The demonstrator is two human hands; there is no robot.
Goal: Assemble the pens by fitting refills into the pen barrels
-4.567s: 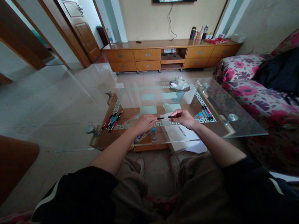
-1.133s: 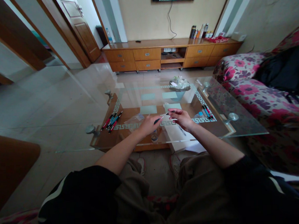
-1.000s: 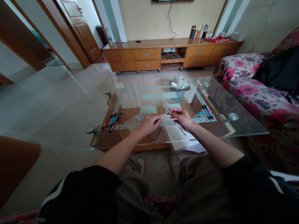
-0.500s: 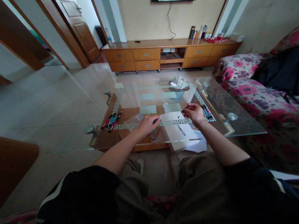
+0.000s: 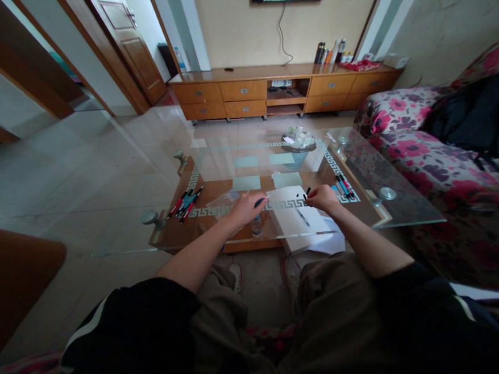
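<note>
My left hand (image 5: 246, 209) is closed around a pen (image 5: 261, 201) with a dark grip, its thin light end pointing right. My right hand (image 5: 324, 198) pinches a small black pen part (image 5: 307, 194), perhaps a cap; its exact kind is too small to tell. Both hands are over the glass tabletop (image 5: 218, 235), apart from each other. Between them lies a small black piece (image 5: 298, 195). Nearer to me is a slim dark-and-clear pen piece (image 5: 303, 217), seen against a white sheet or box (image 5: 293, 229).
Red, blue and black pens (image 5: 185, 204) lie in a pile at left; several more pens (image 5: 344, 187) lie at right. A clear plastic wrapper (image 5: 222, 201) is beside my left hand. Beyond stand a filled waste basket (image 5: 297, 158) and a wooden cabinet (image 5: 245, 90). A flowered sofa (image 5: 413, 153) stands at right.
My right hand has turned and moved slightly down, so the black part now stands more upright in its fingers. My left hand keeps its hold on the pen, almost still.
</note>
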